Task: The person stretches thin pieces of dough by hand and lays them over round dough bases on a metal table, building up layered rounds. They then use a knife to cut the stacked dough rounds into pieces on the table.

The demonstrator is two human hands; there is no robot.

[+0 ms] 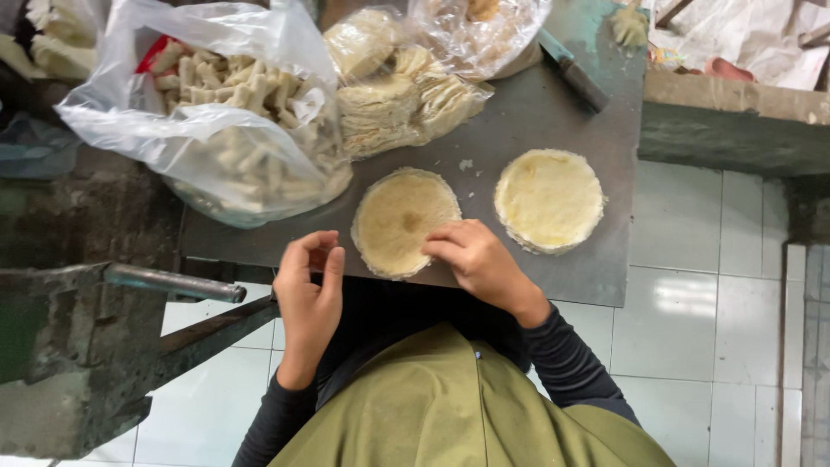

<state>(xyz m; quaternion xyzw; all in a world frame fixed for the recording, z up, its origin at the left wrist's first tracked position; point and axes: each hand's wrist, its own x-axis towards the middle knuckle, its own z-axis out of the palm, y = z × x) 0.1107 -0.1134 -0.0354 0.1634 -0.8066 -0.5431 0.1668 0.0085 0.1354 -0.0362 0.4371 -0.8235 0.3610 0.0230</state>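
Observation:
Two stacks of thin round pale wrappers lie on a grey metal table [536, 112]. My right hand [475, 259] rests its fingertips on the near edge of the left stack [399, 216], pinching at the top sheet. My left hand [309, 290] hovers just left of that stack, thumb and fingers curled together, with nothing clearly in it. The right stack [549, 199] lies untouched further right.
A clear plastic bag of pale bone-shaped pieces [225, 130] and a bag of more round wrappers [398, 86] sit at the back of the table. A knife [575, 73] lies at the back right. A green metal machine with a handle [173, 284] stands left. White floor tiles [709, 329] lie below.

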